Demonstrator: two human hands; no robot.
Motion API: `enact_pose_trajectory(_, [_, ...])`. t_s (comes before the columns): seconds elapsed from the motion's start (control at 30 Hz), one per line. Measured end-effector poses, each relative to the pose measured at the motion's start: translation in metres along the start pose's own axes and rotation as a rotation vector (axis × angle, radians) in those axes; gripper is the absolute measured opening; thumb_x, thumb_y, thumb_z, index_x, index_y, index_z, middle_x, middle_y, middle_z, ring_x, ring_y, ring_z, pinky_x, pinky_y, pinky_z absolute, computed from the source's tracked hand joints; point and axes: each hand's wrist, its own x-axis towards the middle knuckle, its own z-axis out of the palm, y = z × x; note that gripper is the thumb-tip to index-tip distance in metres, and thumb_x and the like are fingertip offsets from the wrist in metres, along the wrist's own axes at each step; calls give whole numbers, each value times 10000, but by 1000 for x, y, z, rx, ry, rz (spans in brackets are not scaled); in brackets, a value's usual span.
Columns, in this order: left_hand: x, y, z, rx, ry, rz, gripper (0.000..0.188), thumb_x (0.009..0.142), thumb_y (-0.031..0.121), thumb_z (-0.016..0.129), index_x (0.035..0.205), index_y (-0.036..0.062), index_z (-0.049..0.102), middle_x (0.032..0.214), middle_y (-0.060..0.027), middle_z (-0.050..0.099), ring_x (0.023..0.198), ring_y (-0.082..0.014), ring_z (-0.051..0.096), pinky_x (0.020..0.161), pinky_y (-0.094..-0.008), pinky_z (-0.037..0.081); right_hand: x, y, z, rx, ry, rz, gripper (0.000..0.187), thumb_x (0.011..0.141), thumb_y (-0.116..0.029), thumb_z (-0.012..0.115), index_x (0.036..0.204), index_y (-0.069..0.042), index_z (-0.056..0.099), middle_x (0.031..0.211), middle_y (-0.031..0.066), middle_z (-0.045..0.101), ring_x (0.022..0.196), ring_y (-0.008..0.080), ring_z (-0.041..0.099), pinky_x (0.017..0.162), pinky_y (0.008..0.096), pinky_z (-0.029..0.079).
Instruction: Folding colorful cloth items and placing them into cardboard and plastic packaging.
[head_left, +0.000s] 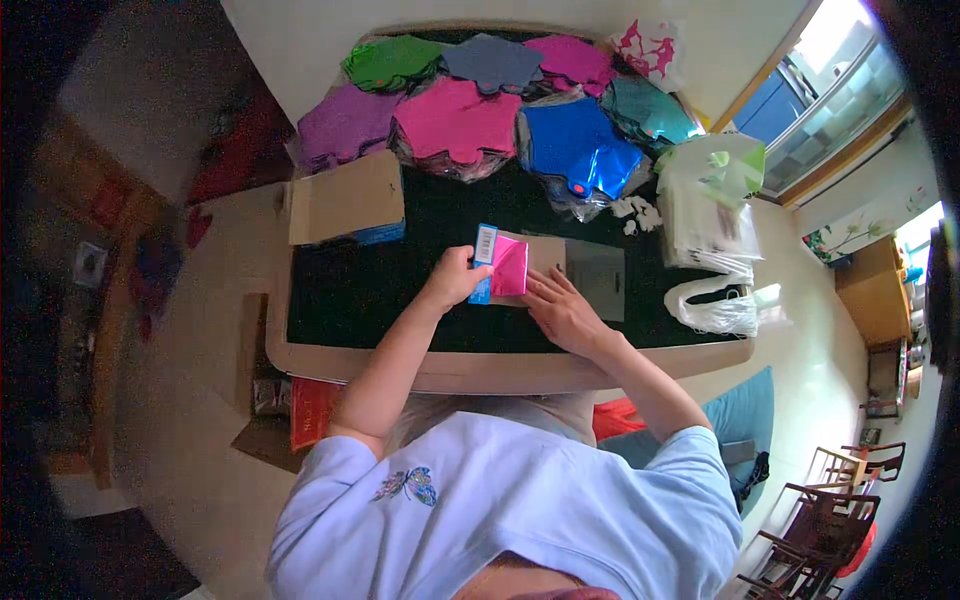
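My left hand [455, 278] pinches the left edge of a blue card [485, 250] that bears a barcode. A folded square of shiny pink foil [511, 266] lies against the card. Under and to the right of it is a piece of tan cardboard [546, 252], and a clear plastic bag [597, 280] stretches to the right. My right hand [562, 308] rests flat on the cardboard and bag, fingers stretched out, tips close to the pink foil. Whether the card sits inside the bag cannot be made out.
Stacks of flat foil shapes, pink [458, 118], blue [578, 145] and other colours, line the table's far side. An open cardboard box [347, 200] stands left. White plastic bags [708, 215], a bundle of white cord [712, 308] and small white pieces [637, 214] lie right.
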Motion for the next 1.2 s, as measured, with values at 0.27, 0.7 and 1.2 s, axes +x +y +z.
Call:
enact_pose_trajectory(0.27, [-18, 39, 10, 421, 242, 148, 197, 714, 156, 655, 786, 1, 557, 720, -195, 589, 649, -341, 593, 571, -415, 450, 15, 17, -41, 74, 20, -61, 497, 647, 11, 583, 1125, -123, 549, 1141, 122, 507, 1052, 300, 482, 895, 413, 400])
enact_pose_trajectory(0.7, [-8, 35, 6, 447, 151, 131, 186, 719, 144, 611, 793, -22, 572, 777, -227, 604, 759, -384, 596, 666, -459, 482, 50, 44, -33, -149, -317, -261, 183, 753, -127, 534, 934, -106, 545, 999, 79, 508, 948, 252, 521, 786, 375, 440])
enact_pose_trajectory(1.2, [-12, 41, 2, 274, 93, 168, 178, 708, 151, 625, 794, -2, 596, 736, -208, 607, 715, -350, 613, 617, -412, 475, 57, 58, -26, -144, -145, -392, 227, 751, -105, 506, 970, -71, 556, 914, 100, 540, 868, 274, 549, 747, 369, 455])
